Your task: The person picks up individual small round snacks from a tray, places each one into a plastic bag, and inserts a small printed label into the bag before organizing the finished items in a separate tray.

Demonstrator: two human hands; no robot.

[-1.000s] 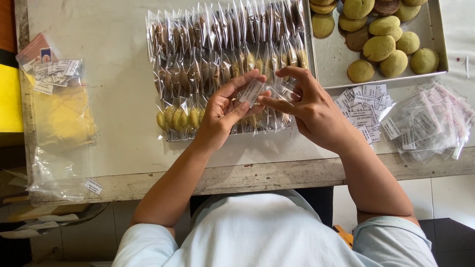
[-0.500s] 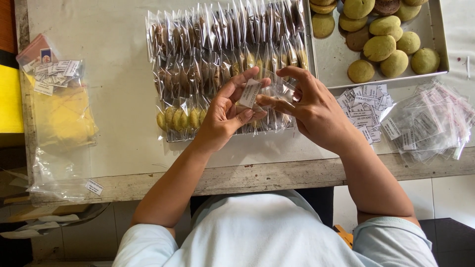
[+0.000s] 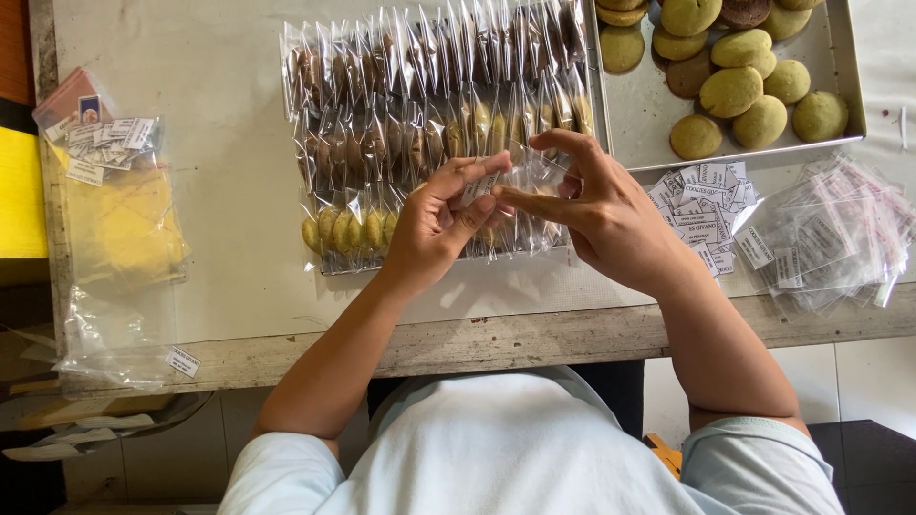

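My left hand [image 3: 434, 229] and my right hand [image 3: 601, 215] meet over the table, both pinching a small clear plastic bag [image 3: 504, 181] with a white label on it. Whether anything is inside the bag is hard to tell. Right behind the hands lie rows of bagged cookies [image 3: 429, 105], brown ones at the back and yellow-green ones at the front left. A metal tray [image 3: 649, 124] with loose green and brown cookies [image 3: 744, 81] stands at the back right.
A pile of small white printed labels [image 3: 701, 205] lies right of my right hand. Beside it is a heap of empty clear labelled bags [image 3: 830, 238]. At the far left lie plastic bags with labels and a yellow sheet [image 3: 119, 219]. The table's front edge [image 3: 534, 339] is worn.
My hands stay in the same place; the fingers have shifted slightly on the small bag, turning it a little between them.
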